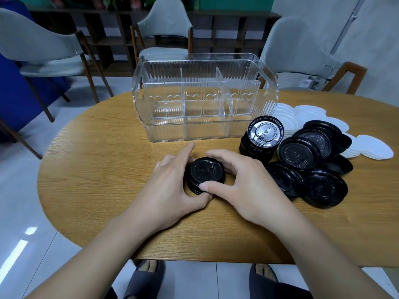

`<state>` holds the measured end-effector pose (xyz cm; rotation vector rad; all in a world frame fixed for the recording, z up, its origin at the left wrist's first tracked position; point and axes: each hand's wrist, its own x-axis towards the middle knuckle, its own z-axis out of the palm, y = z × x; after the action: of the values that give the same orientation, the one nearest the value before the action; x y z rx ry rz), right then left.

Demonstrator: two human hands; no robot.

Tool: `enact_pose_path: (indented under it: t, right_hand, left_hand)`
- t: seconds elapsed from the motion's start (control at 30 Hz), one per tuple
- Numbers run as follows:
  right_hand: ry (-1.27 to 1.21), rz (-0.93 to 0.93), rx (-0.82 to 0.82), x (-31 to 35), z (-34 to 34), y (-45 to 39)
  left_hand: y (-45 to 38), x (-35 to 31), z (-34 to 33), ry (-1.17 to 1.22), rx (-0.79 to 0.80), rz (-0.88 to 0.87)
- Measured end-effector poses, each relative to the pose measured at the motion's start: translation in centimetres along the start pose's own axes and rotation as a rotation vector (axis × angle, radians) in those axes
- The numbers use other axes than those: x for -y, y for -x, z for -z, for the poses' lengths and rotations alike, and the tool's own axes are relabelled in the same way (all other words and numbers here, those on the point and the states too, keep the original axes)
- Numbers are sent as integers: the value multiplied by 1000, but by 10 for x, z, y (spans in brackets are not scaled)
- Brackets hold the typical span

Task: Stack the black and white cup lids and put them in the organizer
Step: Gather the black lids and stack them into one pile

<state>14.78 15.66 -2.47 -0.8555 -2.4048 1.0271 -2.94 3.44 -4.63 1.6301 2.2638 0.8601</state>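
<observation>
Small stack of black lids (205, 175) on the worktop (108, 169), near the front edge, well short of the organizer (203, 104). Gripped from both sides: left hand (172, 186) curled round the left rim, thumb tucked under the near edge, index finger lifted and pointing forward; right hand (244, 182) curled round the right rim, thumb pressed on the near edge, fingers (218, 155) wrapped over the far side. Looks like squaring up or getting ready to lift.

Second stack of black lids (262, 137) standing just right of the organizer's front corner, not yet inside. Loose black lids (306, 165) heaped and overlapping further right, several unstacked. White lids (313, 119) behind and right of the black heap, spread in a loose overlapping row, apparently untouched.

Organizer clear, ribbed, with dividers, every visible compartment holding no lids.

Progress judged early: two partial black stacks formed, nothing placed. Left to do: finish stacking black, stack all white, move every stack into the compartments.

Round wooden worktop, grey chairs (43, 46) behind, slippered feet (146, 275) on the tiled floor below.
</observation>
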Motion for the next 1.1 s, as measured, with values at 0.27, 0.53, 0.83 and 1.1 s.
enact_pose_path:
  t: [0.27, 0.53, 0.83, 1.1]
  right_hand:
    - [113, -2, -130, 9, -6, 5]
    - [114, 22, -156, 8, -13, 6]
    - [109, 29, -102, 14, -2, 8]
    - [689, 51, -442, -17, 49, -9]
  left_hand:
    - [3, -4, -2, -24, -7, -10]
    - [4, 1, -5, -29, 0, -42]
    - [1, 7, -4, 24, -18, -101]
    - [4, 2, 0, 39, -11, -80]
